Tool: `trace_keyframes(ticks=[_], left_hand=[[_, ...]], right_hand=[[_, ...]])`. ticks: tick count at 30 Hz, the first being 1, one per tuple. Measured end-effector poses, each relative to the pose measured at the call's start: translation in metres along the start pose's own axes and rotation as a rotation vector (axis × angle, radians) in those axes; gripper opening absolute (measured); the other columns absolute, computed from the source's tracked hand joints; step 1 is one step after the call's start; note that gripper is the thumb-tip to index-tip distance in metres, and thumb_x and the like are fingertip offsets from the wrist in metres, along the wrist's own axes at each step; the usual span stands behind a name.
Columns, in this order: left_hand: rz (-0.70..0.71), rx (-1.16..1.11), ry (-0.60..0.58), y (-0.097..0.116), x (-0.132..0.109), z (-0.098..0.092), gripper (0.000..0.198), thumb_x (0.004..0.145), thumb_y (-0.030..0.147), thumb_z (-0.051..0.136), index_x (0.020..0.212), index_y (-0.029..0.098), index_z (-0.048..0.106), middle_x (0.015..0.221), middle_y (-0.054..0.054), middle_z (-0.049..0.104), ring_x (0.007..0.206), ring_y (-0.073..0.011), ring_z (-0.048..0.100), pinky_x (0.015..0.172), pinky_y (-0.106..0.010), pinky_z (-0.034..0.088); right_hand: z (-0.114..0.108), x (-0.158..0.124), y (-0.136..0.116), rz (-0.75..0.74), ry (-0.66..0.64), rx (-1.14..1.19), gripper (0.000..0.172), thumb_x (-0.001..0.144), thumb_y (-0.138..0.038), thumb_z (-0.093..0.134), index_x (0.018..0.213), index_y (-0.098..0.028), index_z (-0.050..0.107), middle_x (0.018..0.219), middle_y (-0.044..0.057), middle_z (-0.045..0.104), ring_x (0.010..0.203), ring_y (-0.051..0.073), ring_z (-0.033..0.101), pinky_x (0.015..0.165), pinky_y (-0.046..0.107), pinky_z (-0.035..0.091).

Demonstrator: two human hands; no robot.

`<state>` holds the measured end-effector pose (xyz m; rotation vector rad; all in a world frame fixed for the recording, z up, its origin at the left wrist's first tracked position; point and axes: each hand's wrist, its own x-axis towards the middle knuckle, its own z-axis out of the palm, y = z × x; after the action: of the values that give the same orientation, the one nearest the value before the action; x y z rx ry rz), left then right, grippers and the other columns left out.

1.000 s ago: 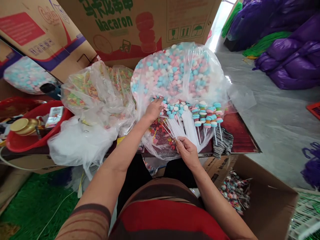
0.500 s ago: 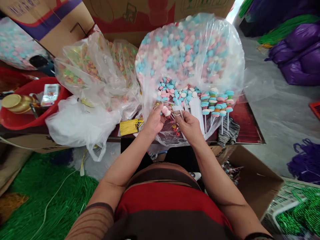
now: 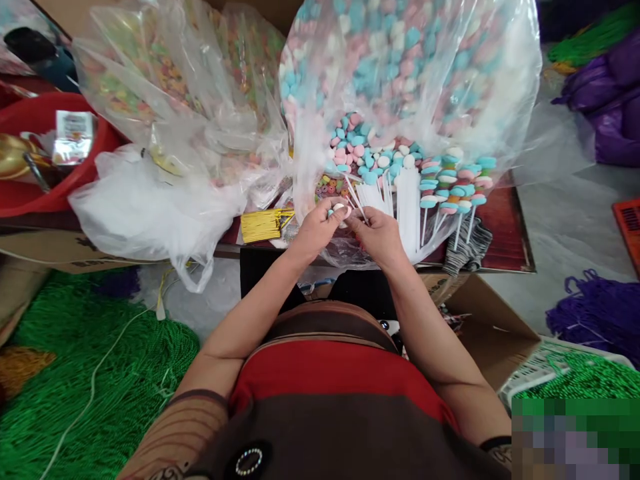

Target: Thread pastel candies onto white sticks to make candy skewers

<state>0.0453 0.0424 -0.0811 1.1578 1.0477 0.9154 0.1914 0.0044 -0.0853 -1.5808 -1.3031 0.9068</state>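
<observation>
My left hand (image 3: 316, 230) is closed, pinching a few small candies (image 3: 342, 211) in white, pink and pale blue between thumb and fingers. Close beside it, my right hand (image 3: 381, 239) has its fingers closed on a thin white stick (image 3: 356, 199); where the stick's tip meets the candies is hidden. Just beyond lie loose white sticks (image 3: 373, 195) and a thick bundle of them (image 3: 409, 213). Loose pink, blue and white candies (image 3: 369, 152) spill from a large clear bag (image 3: 415, 73). Small coloured candy rings (image 3: 334, 187) lie behind my left hand. Several finished candy skewers (image 3: 456, 179) rest to the right.
Yellow twist ties (image 3: 261, 226) lie left of my hands, near a white plastic bag (image 3: 150, 200) and a red basin (image 3: 75, 190). A grey knitted piece (image 3: 469, 247) hangs at the table edge. Below stand an open carton (image 3: 495, 327) and green string heaps (image 3: 115, 373).
The view has tipped downward and closer, so the table things sit higher and larger. Both hands stay together, still holding candies and stick; the fingers have shifted slightly.
</observation>
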Motion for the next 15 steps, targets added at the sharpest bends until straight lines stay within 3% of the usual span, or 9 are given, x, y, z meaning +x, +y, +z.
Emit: trace_keyframes(ticks=[4,6,9,15], left_hand=[[0.090,0.237,0.057,-0.003,0.001,-0.004,0.011,0.091,0.025,0.068,0.102,0.022,0.071,0.097,0.000,0.073,0.095,-0.0161,0.066,0.091,-0.025,0.049],[0.075,0.154,0.008,-0.001,0.001,-0.005,0.015,0.094,0.028,0.065,0.106,0.021,0.071,0.101,-0.001,0.075,0.100,-0.0172,0.067,0.093,-0.026,0.050],[0.046,-0.022,-0.072,0.002,0.000,-0.005,0.019,0.095,0.034,0.064,0.106,0.021,0.072,0.107,-0.002,0.075,0.106,-0.0176,0.068,0.097,-0.026,0.051],[-0.008,-0.089,-0.143,0.008,-0.004,-0.004,0.023,0.095,0.041,0.065,0.100,0.021,0.074,0.094,-0.003,0.075,0.084,-0.0153,0.069,0.077,-0.025,0.057]], right_hand=[[0.003,-0.004,-0.002,-0.032,0.010,0.014,0.016,0.087,-0.036,0.070,0.091,-0.021,0.072,0.071,-0.002,0.063,0.067,0.015,0.053,0.066,0.028,0.041],[0.004,-0.005,-0.006,-0.050,0.035,0.029,0.017,0.087,-0.036,0.071,0.096,-0.022,0.072,0.074,-0.002,0.064,0.067,0.015,0.054,0.067,0.028,0.042],[0.005,-0.006,-0.012,-0.088,0.055,0.005,0.015,0.089,-0.037,0.068,0.086,-0.022,0.070,0.076,0.000,0.064,0.068,0.016,0.055,0.067,0.029,0.042],[-0.005,-0.004,-0.025,-0.097,0.035,-0.108,0.022,0.093,-0.034,0.064,0.075,-0.021,0.062,0.067,-0.001,0.058,0.066,0.014,0.052,0.065,0.028,0.039]])
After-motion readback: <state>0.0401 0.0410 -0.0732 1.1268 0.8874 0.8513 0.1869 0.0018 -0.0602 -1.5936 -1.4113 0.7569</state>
